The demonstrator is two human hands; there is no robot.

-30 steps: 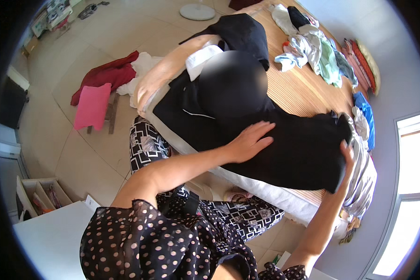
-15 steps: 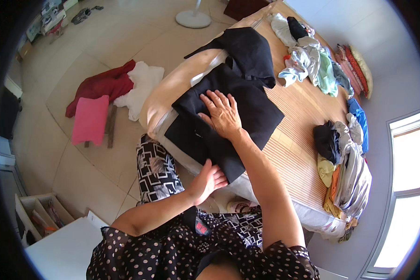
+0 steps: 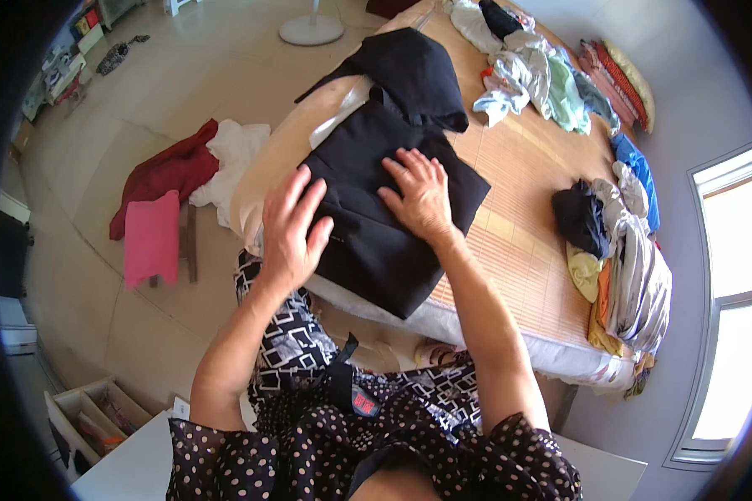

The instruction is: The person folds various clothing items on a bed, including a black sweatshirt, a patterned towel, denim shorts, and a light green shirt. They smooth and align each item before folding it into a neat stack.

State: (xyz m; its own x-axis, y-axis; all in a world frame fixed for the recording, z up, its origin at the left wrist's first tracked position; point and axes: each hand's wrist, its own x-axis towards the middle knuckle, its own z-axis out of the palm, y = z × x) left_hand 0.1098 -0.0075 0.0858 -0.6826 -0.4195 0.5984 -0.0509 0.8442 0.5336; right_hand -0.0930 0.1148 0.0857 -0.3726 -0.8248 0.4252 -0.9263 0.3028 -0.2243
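A folded black garment (image 3: 376, 242) lies flat near the front left edge of the bed; its exact kind does not show. My right hand (image 3: 422, 196) rests on top of it, palm down with the fingers spread. At the garment's left edge is my left hand (image 3: 291, 238), fingers apart and gripping nothing; whether its fingertips touch the cloth is hard to tell. Beyond the folded part lies more bunched black cloth (image 3: 418, 75), and I cannot tell if it belongs to the same piece. White cloth (image 3: 338, 113) shows beside it.
Clothes pile up on the bed mat (image 3: 518, 209): a pale heap (image 3: 551, 88) at the far side and a mixed pile (image 3: 631, 275) at right. Left on the floor stands a stool with a pink cover (image 3: 152, 240), near red cloth (image 3: 167, 171) and white cloth (image 3: 230, 163).
My left hand has moved from the garment's near edge up to its left side. The garment's near left part now lies folded over, covering the grey strip. My right hand stays on top.
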